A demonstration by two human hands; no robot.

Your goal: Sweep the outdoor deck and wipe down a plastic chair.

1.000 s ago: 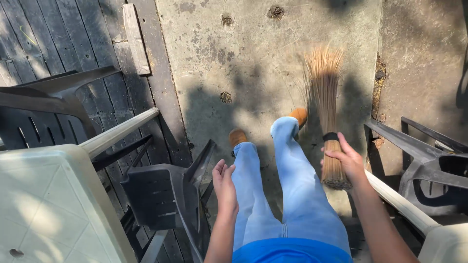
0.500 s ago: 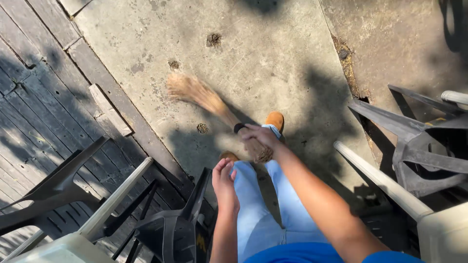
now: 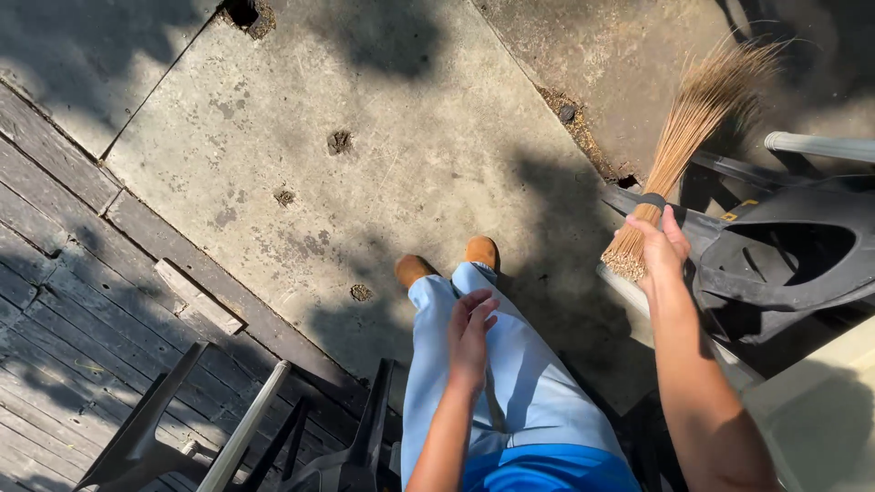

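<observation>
Concrete slab [image 3: 410,109], one broom [image 3: 679,150], two chairs [image 3: 784,255]

A concrete slab [image 3: 401,118] fills the middle, mottled with shade and dotted with small dirt clumps [image 3: 340,141]. A hole [image 3: 242,13] sits at its top edge. Weathered wooden decking [image 3: 73,310] runs along the lower left. Dark plastic chairs stand at the bottom left [image 3: 237,446] and at the right [image 3: 784,255].
</observation>
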